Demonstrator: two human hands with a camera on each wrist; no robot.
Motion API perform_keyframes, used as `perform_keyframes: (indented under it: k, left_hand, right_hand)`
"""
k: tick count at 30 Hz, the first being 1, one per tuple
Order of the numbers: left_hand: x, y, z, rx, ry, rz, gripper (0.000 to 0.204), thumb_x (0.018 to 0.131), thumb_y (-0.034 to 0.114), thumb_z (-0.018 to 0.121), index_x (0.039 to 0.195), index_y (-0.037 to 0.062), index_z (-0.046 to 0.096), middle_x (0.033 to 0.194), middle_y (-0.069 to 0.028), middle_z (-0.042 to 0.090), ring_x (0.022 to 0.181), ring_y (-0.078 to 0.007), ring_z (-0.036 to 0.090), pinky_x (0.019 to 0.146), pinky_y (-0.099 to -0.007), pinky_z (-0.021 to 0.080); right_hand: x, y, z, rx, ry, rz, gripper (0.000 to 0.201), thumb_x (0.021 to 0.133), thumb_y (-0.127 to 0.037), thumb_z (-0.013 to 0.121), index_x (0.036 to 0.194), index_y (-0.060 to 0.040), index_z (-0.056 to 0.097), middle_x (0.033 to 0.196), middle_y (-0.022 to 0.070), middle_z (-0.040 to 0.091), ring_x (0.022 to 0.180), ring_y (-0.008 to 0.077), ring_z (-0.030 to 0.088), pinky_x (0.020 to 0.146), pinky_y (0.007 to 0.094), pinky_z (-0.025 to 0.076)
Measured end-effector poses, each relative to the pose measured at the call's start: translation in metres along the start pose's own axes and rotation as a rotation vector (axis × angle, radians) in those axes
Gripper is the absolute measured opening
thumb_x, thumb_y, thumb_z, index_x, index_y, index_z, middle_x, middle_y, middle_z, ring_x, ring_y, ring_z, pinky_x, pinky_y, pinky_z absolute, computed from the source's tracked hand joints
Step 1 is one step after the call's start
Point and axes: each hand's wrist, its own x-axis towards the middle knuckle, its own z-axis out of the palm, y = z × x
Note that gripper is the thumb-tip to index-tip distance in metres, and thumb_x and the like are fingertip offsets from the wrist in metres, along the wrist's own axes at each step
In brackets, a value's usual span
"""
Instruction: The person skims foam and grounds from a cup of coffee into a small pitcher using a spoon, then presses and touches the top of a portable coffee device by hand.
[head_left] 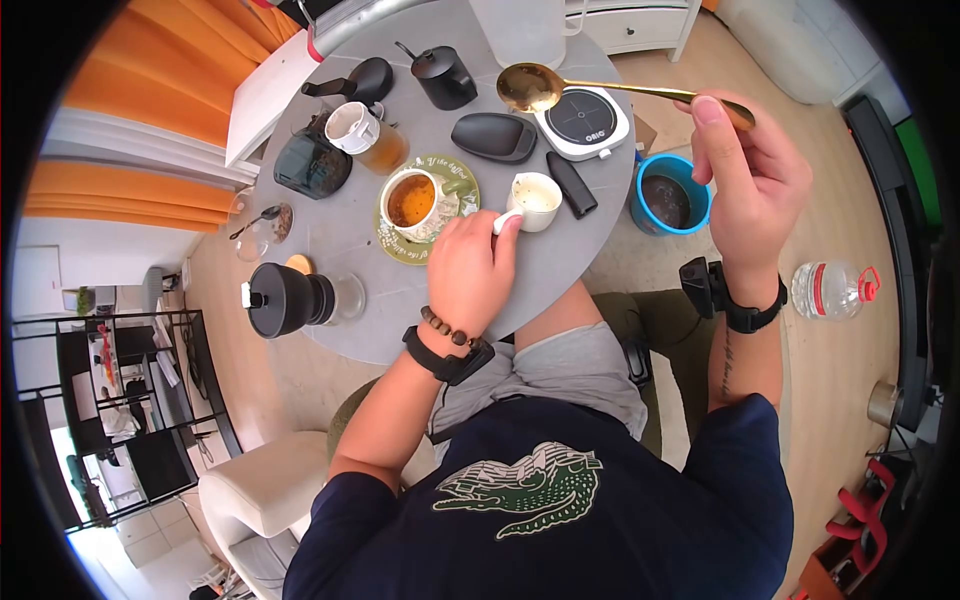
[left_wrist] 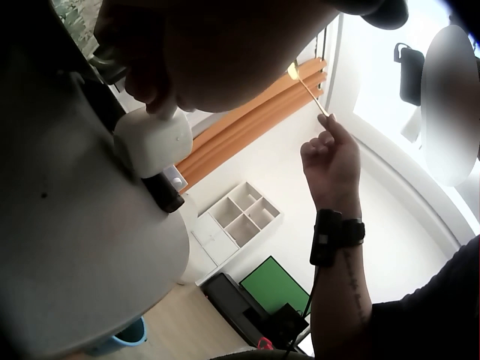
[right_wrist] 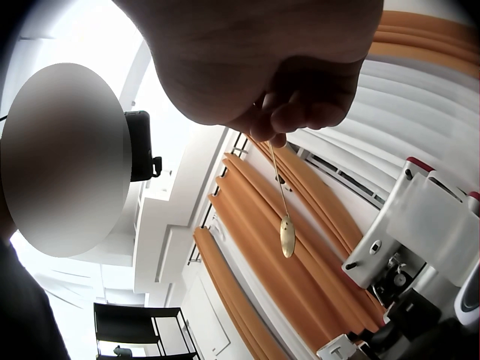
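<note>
Jutting from right fingers (head_left: 714, 122) (pinched): gold spoon (head_left: 545, 88).

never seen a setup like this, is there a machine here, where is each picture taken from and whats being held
There is no robot, just a person's two bare hands. The wide picture comes from a camera on the head, looking down; the other two come from cameras strapped to each wrist. The left hand holds a small white pitcher by its handle; the right hand holds up a gold spoon. On the grey table are a cup on a green saucer, a black pot and a white device with a dark round top.
</note>
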Motion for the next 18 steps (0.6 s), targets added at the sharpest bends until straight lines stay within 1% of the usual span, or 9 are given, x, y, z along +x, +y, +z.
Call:
perform_keyframes:
  k: [1, 3, 7, 9, 10, 15, 16, 17, 18]
  left_hand:
    - [0.002, 0.000, 0.000, 0.001, 0.003, 0.001, 0.030, 0.109, 0.028, 0.073, 0.099, 0.0006, 0.077, 0.081, -0.0140, 0.071, 0.080, -0.0352, 0.066, 0.075, -0.0483, 0.052]
    - [0.006, -0.002, -0.002, 0.074, -0.015, 0.031, 0.033, 0.107, 0.030, 0.076, 0.088, 0.0027, 0.074, 0.083, -0.0132, 0.073, 0.082, -0.0359, 0.065, 0.077, -0.0487, 0.052]
    - [0.008, -0.004, -0.002, 0.135, -0.023, 0.051, 0.033, 0.103, 0.032, 0.078, 0.087, 0.0038, 0.076, 0.082, -0.0130, 0.072, 0.081, -0.0357, 0.065, 0.077, -0.0489, 0.052]
    - [0.007, -0.006, -0.001, 0.203, -0.022, 0.118, 0.033, 0.101, 0.033, 0.080, 0.086, 0.0042, 0.077, 0.082, -0.0133, 0.070, 0.082, -0.0358, 0.065, 0.077, -0.0496, 0.051]
    - [0.006, -0.005, 0.001, 0.204, -0.016, 0.118, 0.033, 0.101, 0.033, 0.080, 0.086, 0.0042, 0.077, 0.082, -0.0133, 0.070, 0.082, -0.0358, 0.065, 0.077, -0.0496, 0.051]
    - [0.004, -0.005, 0.010, 0.255, 0.009, 0.163, 0.039, 0.100, 0.038, 0.079, 0.081, 0.0043, 0.077, 0.082, -0.0132, 0.070, 0.084, -0.0354, 0.066, 0.077, -0.0495, 0.051]
    - [0.005, -0.006, 0.010, 0.270, -0.009, 0.158, 0.043, 0.100, 0.042, 0.080, 0.080, 0.0039, 0.076, 0.082, -0.0139, 0.070, 0.084, -0.0354, 0.066, 0.078, -0.0497, 0.052]
    - [0.005, -0.007, 0.009, 0.274, 0.002, 0.154, 0.043, 0.100, 0.042, 0.080, 0.080, 0.0039, 0.076, 0.082, -0.0139, 0.070, 0.084, -0.0354, 0.066, 0.078, -0.0497, 0.052]
    - [0.006, -0.006, 0.007, 0.283, -0.005, 0.158, 0.042, 0.100, 0.043, 0.081, 0.086, 0.0037, 0.078, 0.083, -0.0143, 0.070, 0.085, -0.0358, 0.066, 0.079, -0.0498, 0.052]
  right_hand:
    - [0.000, 0.001, 0.000, 0.016, -0.004, 0.007, 0.018, 0.108, -0.012, 0.080, 0.114, 0.0045, 0.084, 0.081, 0.0000, 0.074, 0.066, 0.0032, 0.059, 0.058, 0.0208, 0.043]
    - [0.000, 0.000, 0.000, 0.033, -0.009, 0.010, 0.018, 0.108, -0.011, 0.080, 0.114, 0.0046, 0.083, 0.081, 0.0002, 0.074, 0.066, 0.0032, 0.060, 0.058, 0.0208, 0.044]
    - [0.000, -0.002, 0.002, 0.056, -0.039, 0.042, 0.017, 0.108, -0.011, 0.079, 0.114, 0.0050, 0.083, 0.082, 0.0006, 0.075, 0.067, 0.0032, 0.061, 0.058, 0.0210, 0.044]
    - [-0.001, -0.002, 0.003, 0.049, -0.053, 0.048, 0.017, 0.108, -0.011, 0.079, 0.114, 0.0051, 0.083, 0.082, 0.0006, 0.075, 0.067, 0.0033, 0.062, 0.058, 0.0211, 0.045]
    - [-0.001, -0.002, 0.003, 0.045, -0.057, 0.054, 0.017, 0.108, -0.011, 0.079, 0.114, 0.0051, 0.083, 0.082, 0.0004, 0.075, 0.067, 0.0033, 0.062, 0.058, 0.0213, 0.045]
    - [-0.002, -0.002, 0.006, 0.026, -0.071, 0.046, 0.017, 0.109, -0.012, 0.078, 0.113, 0.0048, 0.083, 0.082, -0.0006, 0.074, 0.067, 0.0033, 0.061, 0.059, 0.0219, 0.045]
    - [-0.002, -0.002, 0.007, 0.021, -0.069, 0.041, 0.017, 0.109, -0.012, 0.077, 0.113, 0.0047, 0.083, 0.082, -0.0011, 0.074, 0.067, 0.0033, 0.060, 0.059, 0.0219, 0.045]
    - [-0.003, -0.001, 0.007, 0.015, -0.067, 0.034, 0.017, 0.109, -0.012, 0.077, 0.112, 0.0045, 0.083, 0.081, -0.0017, 0.073, 0.067, 0.0033, 0.059, 0.059, 0.0219, 0.044]
    - [-0.004, -0.001, 0.008, 0.019, -0.074, 0.025, 0.017, 0.109, -0.012, 0.077, 0.112, 0.0045, 0.083, 0.081, -0.0017, 0.073, 0.067, 0.0033, 0.059, 0.059, 0.0219, 0.044]
